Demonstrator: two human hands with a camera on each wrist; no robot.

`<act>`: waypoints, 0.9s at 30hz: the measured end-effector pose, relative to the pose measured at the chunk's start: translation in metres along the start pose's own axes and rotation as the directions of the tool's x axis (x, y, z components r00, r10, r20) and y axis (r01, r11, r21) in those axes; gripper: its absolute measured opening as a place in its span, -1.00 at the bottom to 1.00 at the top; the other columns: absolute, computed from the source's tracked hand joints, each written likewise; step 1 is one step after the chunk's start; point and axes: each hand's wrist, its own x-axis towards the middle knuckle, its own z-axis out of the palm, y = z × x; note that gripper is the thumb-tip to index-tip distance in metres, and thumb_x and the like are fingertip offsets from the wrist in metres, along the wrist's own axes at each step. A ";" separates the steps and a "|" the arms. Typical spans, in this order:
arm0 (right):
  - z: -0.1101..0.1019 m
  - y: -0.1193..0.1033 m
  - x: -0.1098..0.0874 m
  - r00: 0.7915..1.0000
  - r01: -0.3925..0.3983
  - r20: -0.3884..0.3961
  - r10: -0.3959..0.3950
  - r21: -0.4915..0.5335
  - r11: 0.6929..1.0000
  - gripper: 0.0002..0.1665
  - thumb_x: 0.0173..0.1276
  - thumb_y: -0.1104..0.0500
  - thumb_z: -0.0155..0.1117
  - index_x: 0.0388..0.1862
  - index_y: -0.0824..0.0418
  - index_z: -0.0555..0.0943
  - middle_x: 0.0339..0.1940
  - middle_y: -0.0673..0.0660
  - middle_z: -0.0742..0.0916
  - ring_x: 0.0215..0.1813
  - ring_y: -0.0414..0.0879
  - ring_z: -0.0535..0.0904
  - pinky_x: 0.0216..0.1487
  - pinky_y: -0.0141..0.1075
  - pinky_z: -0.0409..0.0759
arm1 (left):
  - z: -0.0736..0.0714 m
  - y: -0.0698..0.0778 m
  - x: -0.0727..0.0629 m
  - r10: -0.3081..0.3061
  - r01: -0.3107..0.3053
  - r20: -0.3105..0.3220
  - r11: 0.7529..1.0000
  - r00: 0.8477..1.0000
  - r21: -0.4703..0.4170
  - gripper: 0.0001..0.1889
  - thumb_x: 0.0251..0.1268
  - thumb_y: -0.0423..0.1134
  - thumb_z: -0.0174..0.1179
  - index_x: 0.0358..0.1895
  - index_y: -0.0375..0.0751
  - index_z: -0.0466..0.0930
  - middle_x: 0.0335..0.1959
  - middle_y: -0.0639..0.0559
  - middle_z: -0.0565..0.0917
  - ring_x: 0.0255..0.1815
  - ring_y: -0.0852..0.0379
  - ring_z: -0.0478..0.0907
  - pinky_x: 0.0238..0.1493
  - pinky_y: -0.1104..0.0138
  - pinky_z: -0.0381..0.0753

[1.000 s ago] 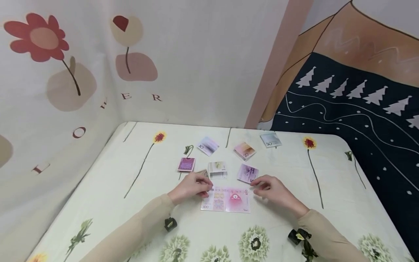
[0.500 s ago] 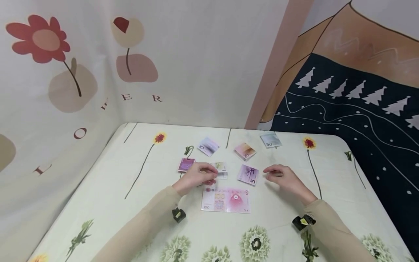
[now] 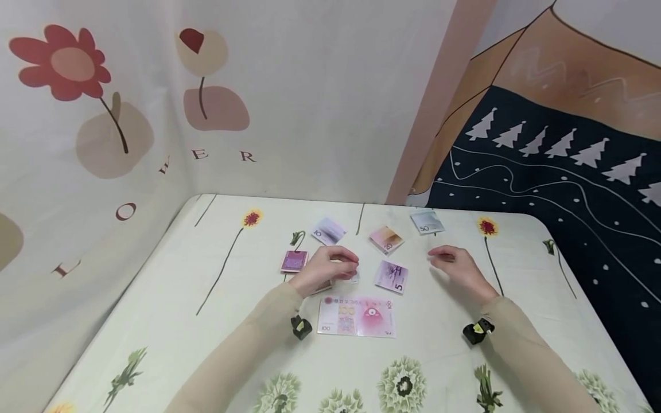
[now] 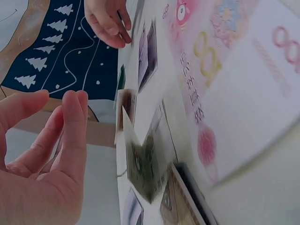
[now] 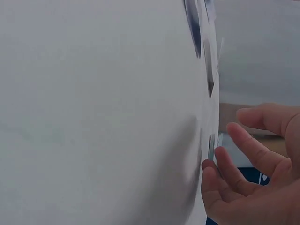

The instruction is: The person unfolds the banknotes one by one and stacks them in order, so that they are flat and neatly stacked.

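Note:
My left hand (image 3: pixel 330 268) hovers over the middle of the table, fingers loosely bent with nothing between them. Below it a folded greenish banknote (image 4: pixel 150 159) stands half open like a V, mostly covered in the head view. A brownish folded note (image 4: pixel 174 202) lies beside that. Nearer the front, a pink 100 banknote (image 3: pixel 356 316) with a one-eyed cartoon figure lies unfolded and flat. Further right my right hand (image 3: pixel 459 269) is above the cloth, fingers relaxed and holding nothing. Between the hands lies a folded purple 5 note (image 3: pixel 391 276).
Folded notes marked 10 (image 3: pixel 329 230), 20 (image 3: pixel 386 239) and 50 (image 3: pixel 427 221) lie towards the back. A dark purple folded note (image 3: pixel 294 261) is left of my left hand. The table (image 3: pixel 206 338) has a flower-print cloth; a printed curtain (image 3: pixel 310 115) hangs behind.
My left hand has moved away from the 100 note, up and right over the folded greenish note. My right hand has drawn back from the 5 note, up and to the right.

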 end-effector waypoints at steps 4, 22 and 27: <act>-0.005 0.000 0.012 0.999 -0.026 -0.026 0.026 0.011 1.000 -0.63 0.42 0.27 0.14 0.12 0.45 0.53 0.17 0.43 0.55 0.22 0.29 0.44 0.25 0.10 0.37 | 0.007 -0.001 0.009 0.000 0.000 -0.008 0.999 1.000 -0.032 -0.68 0.21 -0.50 0.19 0.03 -0.59 0.49 -0.10 -0.21 0.60 -0.19 0.08 0.64 -0.05 0.21 0.65; -0.015 0.015 0.064 0.968 -0.148 -0.190 0.164 0.095 0.984 -0.53 0.47 0.19 0.07 0.27 0.40 0.46 0.28 0.37 0.48 0.20 0.17 0.39 0.22 -0.05 0.37 | 0.047 -0.003 0.043 0.082 -0.084 0.039 0.996 0.996 0.039 -0.56 0.19 -0.42 0.22 0.17 -0.43 0.49 0.11 -0.24 0.58 0.09 -0.01 0.53 0.05 0.29 0.57; -0.012 0.014 0.076 0.954 -0.191 -0.205 0.218 0.143 0.971 -0.52 0.44 0.21 0.08 0.28 0.37 0.46 0.28 0.35 0.50 0.21 0.15 0.40 0.24 -0.05 0.36 | 0.060 -0.002 0.049 0.065 -0.064 0.025 0.997 0.998 -0.038 -0.59 0.20 -0.46 0.22 0.14 -0.45 0.50 0.09 -0.22 0.57 0.02 0.02 0.56 0.03 0.28 0.59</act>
